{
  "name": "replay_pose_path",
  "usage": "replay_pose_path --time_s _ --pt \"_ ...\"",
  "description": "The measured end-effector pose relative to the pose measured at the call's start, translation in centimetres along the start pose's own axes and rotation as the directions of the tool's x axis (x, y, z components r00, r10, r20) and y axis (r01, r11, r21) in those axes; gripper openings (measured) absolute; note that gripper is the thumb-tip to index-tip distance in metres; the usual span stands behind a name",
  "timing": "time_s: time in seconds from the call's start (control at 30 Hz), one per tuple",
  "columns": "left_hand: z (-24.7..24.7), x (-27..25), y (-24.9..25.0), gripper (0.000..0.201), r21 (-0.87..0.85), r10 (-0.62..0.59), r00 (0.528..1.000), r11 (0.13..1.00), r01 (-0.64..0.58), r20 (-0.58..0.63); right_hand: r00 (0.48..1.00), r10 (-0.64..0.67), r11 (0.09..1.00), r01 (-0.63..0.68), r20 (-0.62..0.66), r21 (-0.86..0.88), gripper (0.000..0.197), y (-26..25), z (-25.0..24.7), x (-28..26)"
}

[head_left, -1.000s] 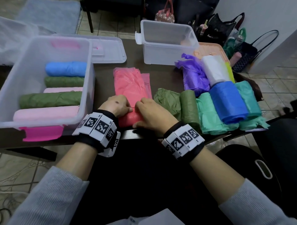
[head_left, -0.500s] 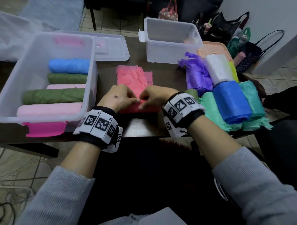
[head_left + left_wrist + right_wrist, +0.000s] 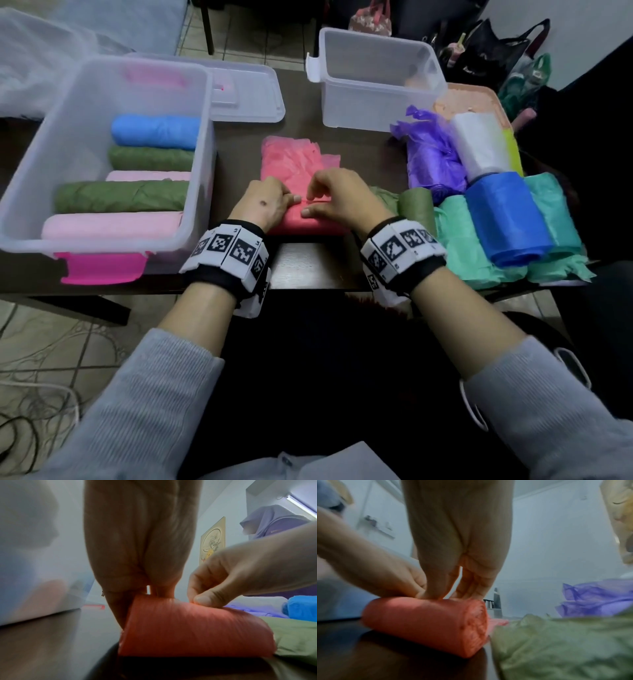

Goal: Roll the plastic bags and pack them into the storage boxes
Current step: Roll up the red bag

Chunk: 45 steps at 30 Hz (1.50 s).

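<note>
On the dark counter (image 3: 308, 263), left hand (image 3: 265, 205) and right hand (image 3: 342, 202) curl onto the coral bag roll (image 3: 308, 222): best to keep even pressure and the ends aligned.

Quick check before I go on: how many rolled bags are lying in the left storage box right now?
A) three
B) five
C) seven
B: the head view shows five rolls in the left storage box: one blue roll, two green rolls and two pink rolls.

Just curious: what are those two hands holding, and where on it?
Both the left hand and right hand hold the red bag at the top of its rolled-up near end.
</note>
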<state>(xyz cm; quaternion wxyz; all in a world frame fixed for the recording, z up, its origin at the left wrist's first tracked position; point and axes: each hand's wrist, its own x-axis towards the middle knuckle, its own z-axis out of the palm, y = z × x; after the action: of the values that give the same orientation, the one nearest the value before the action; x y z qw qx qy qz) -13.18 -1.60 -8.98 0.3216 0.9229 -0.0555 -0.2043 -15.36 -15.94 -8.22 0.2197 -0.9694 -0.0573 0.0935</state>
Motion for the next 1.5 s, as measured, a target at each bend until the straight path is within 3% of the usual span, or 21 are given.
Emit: replay_pose_path --time_s 0.1,0.23,0.37,0.43,0.53,0.6,0.73,0.83,1.0,1.2,1.33,1.43,1.5 --pt "0.1 0.4 0.1 0.029 0.059 0.010 1.000 0.998 -0.010 0.002 1.000 -0.013 0.994 0.011 -0.021 -0.110 0.030 -1.0 0.7 -1.2" --pt "0.0 0.6 0.1 0.022 0.088 0.083 0.993 0.993 -0.076 -0.079 0.999 -0.051 0.974 0.053 0.012 -0.222 0.054 -1.1 1.6 -3.1" --pt "-0.7 -0.2 0.7 0.009 0.121 0.210 0.963 0.974 -0.192 -0.169 0.999 -0.039 0.973 0.043 0.021 -0.225 0.042 -0.9 1.5 -2.0" --pt "-1.1 -0.7 0.8 0.017 0.134 0.197 0.975 0.974 -0.183 -0.104 0.997 -0.008 0.979 0.025 0.082 -0.203 0.041 -0.9 1.0 -1.1" --pt "-1.2 -1.0 0.7 0.054 0.204 0.158 0.987 0.967 -0.155 0.002 0.987 0.025 0.983 0.004 0.159 -0.184 0.039 -1.1 0.0 -0.2" --pt "-0.8 -1.1 0.7 0.067 0.326 0.187 0.982 0.927 -0.185 0.026 0.983 0.035 0.982 0.000 0.182 -0.188 0.041 -1.2 -0.2 0.1" --pt "-0.2 -1.6 0.7 0.054 0.479 0.279 0.960 0.845 -0.240 -0.009 0.990 0.035 0.978 -0.005 0.139 -0.206 0.044 -1.1 0.4 -0.2" --pt "-0.5 -1.6 0.8 0.044 0.478 0.267 0.964 0.846 -0.237 0.006 0.990 0.039 0.986 -0.016 0.134 -0.166 0.042 -1.2 0.6 -0.7" --pt "-1.7 -2.3 1.5 0.053 0.421 0.109 0.980 0.891 -0.170 0.165 0.962 0.045 0.996 -0.022 0.269 -0.089 0.038 -1.3 -0.4 -1.8" --pt "-2.3 -2.1 2.2 0.059 0.417 -0.042 0.959 0.905 -0.081 0.279 0.934 0.060 0.997 -0.069 0.353 0.014 0.053 -0.9 -1.6 -2.2" --pt "-1.9 -1.6 1.6 0.063 0.331 0.015 0.979 0.940 -0.083 0.205 0.926 0.073 0.997 -0.065 0.370 -0.034 0.041 -0.7 -2.4 -1.8" --pt "-1.5 -1.6 1.2 0.048 0.279 0.116 0.990 0.951 -0.134 0.079 0.914 0.087 0.995 -0.060 0.396 -0.080 0.039 -0.9 -2.7 -1.4" --pt "-1.4 -1.7 1.1 0.040 0.274 0.143 0.988 0.949 -0.155 0.066 0.915 0.103 0.991 -0.062 0.390 -0.117 0.042 -1.1 -2.6 -1.2"
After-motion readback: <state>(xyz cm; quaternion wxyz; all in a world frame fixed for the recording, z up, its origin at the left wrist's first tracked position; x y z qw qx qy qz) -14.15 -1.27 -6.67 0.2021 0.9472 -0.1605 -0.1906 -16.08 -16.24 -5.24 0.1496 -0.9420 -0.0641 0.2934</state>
